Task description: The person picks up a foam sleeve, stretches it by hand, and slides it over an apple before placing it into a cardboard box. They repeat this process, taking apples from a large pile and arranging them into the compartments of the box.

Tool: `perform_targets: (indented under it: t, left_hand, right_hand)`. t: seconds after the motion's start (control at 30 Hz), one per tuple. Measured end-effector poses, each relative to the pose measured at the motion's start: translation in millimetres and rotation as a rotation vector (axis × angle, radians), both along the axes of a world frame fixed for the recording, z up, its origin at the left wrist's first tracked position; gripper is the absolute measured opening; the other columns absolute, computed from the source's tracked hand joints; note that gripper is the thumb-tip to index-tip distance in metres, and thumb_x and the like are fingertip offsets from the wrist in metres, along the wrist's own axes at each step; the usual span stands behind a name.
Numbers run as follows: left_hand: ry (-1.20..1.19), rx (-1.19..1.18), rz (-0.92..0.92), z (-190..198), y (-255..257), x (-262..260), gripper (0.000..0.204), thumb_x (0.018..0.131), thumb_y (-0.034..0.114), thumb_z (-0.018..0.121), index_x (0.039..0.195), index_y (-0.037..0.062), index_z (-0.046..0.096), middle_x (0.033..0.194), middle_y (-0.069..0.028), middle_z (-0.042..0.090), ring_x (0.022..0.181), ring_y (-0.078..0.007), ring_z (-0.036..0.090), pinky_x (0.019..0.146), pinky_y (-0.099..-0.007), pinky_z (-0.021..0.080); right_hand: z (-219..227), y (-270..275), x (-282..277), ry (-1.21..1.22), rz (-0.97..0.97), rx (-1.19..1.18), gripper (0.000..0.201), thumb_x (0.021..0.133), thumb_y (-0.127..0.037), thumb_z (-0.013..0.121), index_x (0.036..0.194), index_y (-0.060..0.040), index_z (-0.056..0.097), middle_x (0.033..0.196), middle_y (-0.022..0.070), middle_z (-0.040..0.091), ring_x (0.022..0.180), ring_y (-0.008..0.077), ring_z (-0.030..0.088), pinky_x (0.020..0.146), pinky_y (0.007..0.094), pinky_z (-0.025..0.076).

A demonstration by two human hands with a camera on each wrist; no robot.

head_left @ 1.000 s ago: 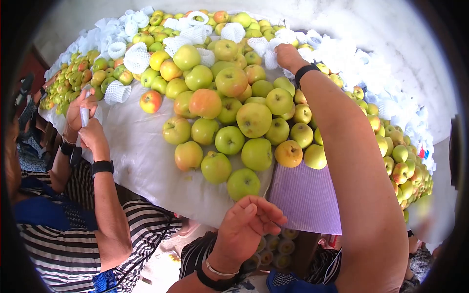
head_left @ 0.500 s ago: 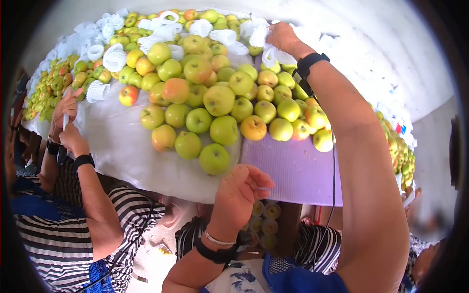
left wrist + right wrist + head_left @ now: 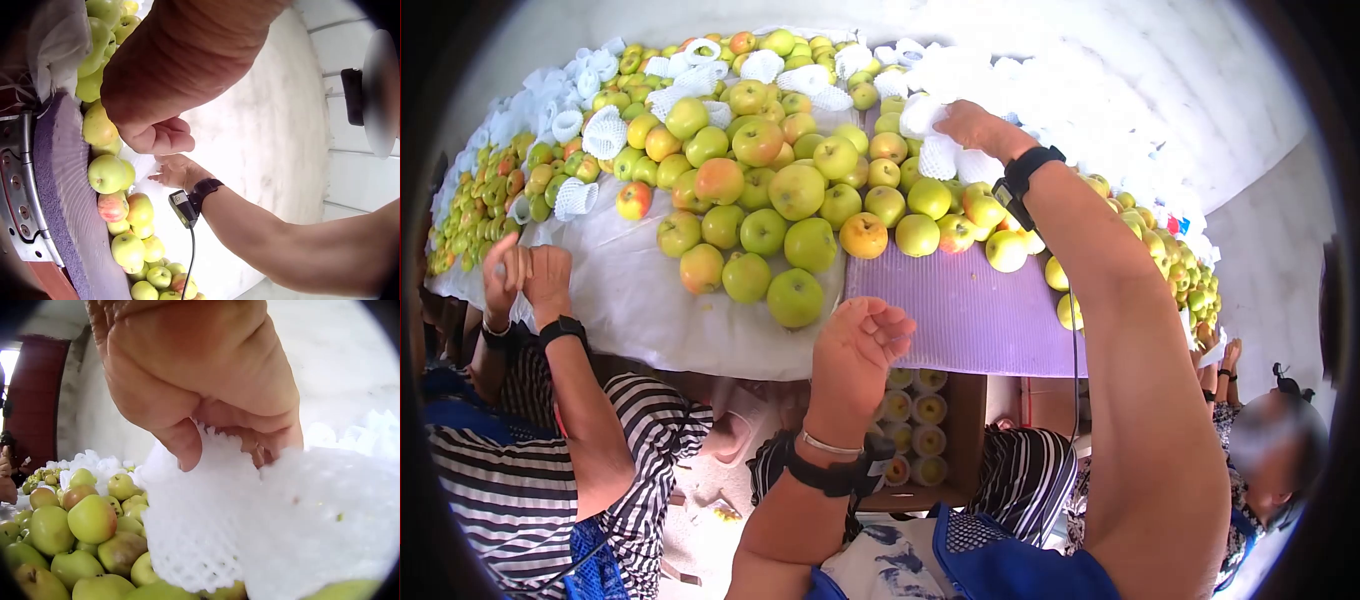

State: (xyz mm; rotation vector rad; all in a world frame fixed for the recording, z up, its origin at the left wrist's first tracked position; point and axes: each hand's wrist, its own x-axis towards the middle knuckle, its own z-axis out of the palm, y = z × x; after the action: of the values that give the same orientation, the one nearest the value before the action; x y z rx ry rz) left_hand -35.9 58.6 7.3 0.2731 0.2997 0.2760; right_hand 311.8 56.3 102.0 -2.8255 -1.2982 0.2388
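At the far side of the apple pile, my right hand (image 3: 982, 132) pinches a white foam net sleeve (image 3: 194, 525) between thumb and fingers. More white foam (image 3: 325, 519) hangs right beside it, low over the green apples (image 3: 100, 522). My left hand (image 3: 855, 350) is raised near the table's front edge, palm turned inward. Its fingers curl loosely, with nothing in them. Beyond it lie several yellow-green apples (image 3: 797, 190), some blushed red. In the left wrist view, the left hand (image 3: 181, 81) hides part of the apples and the foam.
A purple ribbed mat (image 3: 960, 310) covers the table's front beside a white sheet (image 3: 620, 300). Loose foam nets (image 3: 605, 132) lie along the back. Below the edge, a cardboard box (image 3: 965, 440) holds rows of round fruit. At left, another person's hands (image 3: 525, 275) work close by.
The head view has swung right, so the pile sits further left. My right hand has come lower in view with the foam. My left hand stays raised and loosely curled.
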Motion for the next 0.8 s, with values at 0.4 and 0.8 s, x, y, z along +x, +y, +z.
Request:
perform_targets:
  t: [0.4,0.8]
  left_hand:
    - [0.026,0.012,-0.007,-5,-5,7,0.018,0.089,0.020,0.049,0.087,0.0031,0.056,0.084,-0.0102,0.062,0.080,-0.0248,0.062,0.070,-0.0328,0.049]
    - [0.013,0.303,0.045,4,-9,10,0.027,0.090,0.028,0.046,0.100,0.0039,0.055,0.094,-0.0066,0.062,0.083,-0.0171,0.060,0.072,-0.0305,0.047]
  right_hand:
    - [1,-39,-21,0.126,-0.336,0.989,0.031,0.081,-0.022,0.058,0.098,0.0047,0.059,0.085,0.0162,0.063,0.077,0.0262,0.061,0.070,0.0352,0.049]
    - [-43,-131,-248,1.150,-0.296,1.178,0.014,0.085,-0.015,0.058,0.092,-0.0021,0.060,0.075,0.0028,0.061,0.059,0.0082,0.053,0.052,0.0211,0.044]
